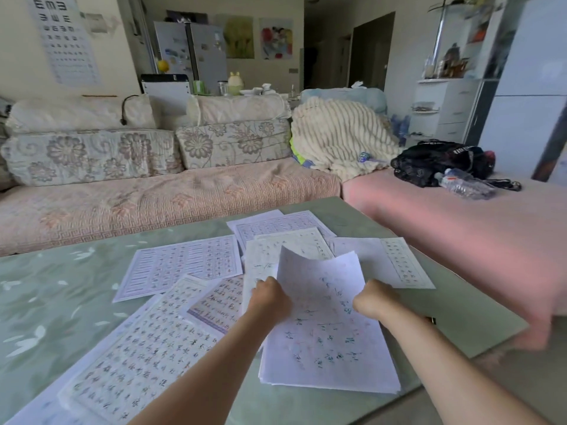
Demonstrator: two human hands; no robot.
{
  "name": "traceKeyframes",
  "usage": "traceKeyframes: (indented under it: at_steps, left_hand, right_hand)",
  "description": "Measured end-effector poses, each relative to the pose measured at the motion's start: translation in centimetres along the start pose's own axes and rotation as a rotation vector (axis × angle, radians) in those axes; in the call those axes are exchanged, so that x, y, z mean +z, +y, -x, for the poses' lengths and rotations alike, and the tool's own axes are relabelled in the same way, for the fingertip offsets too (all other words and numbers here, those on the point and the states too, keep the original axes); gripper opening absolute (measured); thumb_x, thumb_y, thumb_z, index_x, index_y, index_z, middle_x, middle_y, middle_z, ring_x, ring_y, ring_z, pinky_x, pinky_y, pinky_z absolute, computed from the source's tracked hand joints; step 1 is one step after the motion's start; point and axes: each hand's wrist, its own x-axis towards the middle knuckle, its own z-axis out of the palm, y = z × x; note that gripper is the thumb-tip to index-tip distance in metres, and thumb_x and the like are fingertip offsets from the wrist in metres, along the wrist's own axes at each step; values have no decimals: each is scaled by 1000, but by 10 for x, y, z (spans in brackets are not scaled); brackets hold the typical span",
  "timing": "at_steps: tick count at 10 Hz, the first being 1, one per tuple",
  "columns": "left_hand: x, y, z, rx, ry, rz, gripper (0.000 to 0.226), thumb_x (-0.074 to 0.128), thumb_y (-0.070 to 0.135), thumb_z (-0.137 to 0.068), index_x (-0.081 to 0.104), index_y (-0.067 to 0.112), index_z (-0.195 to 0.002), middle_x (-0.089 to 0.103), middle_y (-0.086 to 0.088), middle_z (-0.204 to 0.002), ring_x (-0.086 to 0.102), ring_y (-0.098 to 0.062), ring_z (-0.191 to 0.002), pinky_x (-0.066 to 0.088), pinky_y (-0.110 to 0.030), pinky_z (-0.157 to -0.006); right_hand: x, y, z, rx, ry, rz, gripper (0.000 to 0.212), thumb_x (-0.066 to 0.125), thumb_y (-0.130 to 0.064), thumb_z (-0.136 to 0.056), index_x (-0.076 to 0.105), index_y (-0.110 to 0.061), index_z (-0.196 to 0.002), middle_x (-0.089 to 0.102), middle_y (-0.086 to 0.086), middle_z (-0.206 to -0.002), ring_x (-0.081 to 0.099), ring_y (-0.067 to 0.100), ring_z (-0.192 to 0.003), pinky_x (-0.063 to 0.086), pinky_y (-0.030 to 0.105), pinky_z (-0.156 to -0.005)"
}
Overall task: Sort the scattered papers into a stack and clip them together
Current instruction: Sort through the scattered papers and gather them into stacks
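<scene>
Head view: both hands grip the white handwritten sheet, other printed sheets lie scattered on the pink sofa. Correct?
One error. Head view: left hand and right hand do grip the white handwritten sheet, but the other printed sheets lie scattered on the pale green table, not the pink sofa.

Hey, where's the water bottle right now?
In the head view, the water bottle lies on its side at upper right on the pink cushion, just in front of the black bag, beyond the table's far right corner.
</scene>
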Motion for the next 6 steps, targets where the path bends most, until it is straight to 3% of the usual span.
traceKeyframes:
  at_steps: [1,2,3,4,5,6]
  left_hand:
    - [7,-2,0,-28,-3,-65,44,39,8,-86,46,5,-130,41,-18,-133,38,-35,-126,42,-43,-103]
    - [3,1,2,-83,-23,62,37,45,16,-87,51,4,-121,54,-16,-117,52,-31,-112,52,-38,-88]
    - [-9,3,6,-161,-42,323,18,56,17,-86,53,4,-97,50,-7,-81,50,-19,-72,43,-26,-58]
    - [-17,-2,2,-233,-162,601,31,72,13,-79,56,0,-103,61,-13,-97,62,-26,-86,53,-33,-74]
    - [-21,-1,7,-183,-245,588,31,76,11,-78,56,1,-99,61,-6,-85,61,-26,-89,54,-34,-81]
    - [-16,0,4,-104,-134,447,31,73,12,-81,56,7,-106,48,2,-74,53,-21,-87,47,-27,-76]
  right_hand:
    - [1,-1,-5,23,-21,-14,12,59,-19,-80,50,-13,-76,60,8,-94,62,25,-90,39,24,-60]
    - [0,-3,-9,45,-20,-174,8,62,-15,-79,56,-9,-81,62,8,-85,63,25,-77,45,25,-64]
    - [4,-2,-9,65,-2,-176,7,57,-9,-80,51,-9,-77,54,6,-76,57,24,-70,40,24,-58]
    - [9,-5,-8,91,-3,-64,6,55,-14,-83,50,-10,-85,59,11,-106,60,28,-99,45,26,-65]
    - [14,-9,-6,107,12,63,22,58,-20,-85,51,-14,-105,51,12,-130,52,30,-118,48,29,-83]
    - [17,-8,-7,127,29,81,28,62,-20,-84,55,-13,-110,50,12,-132,52,30,-117,46,28,-75]
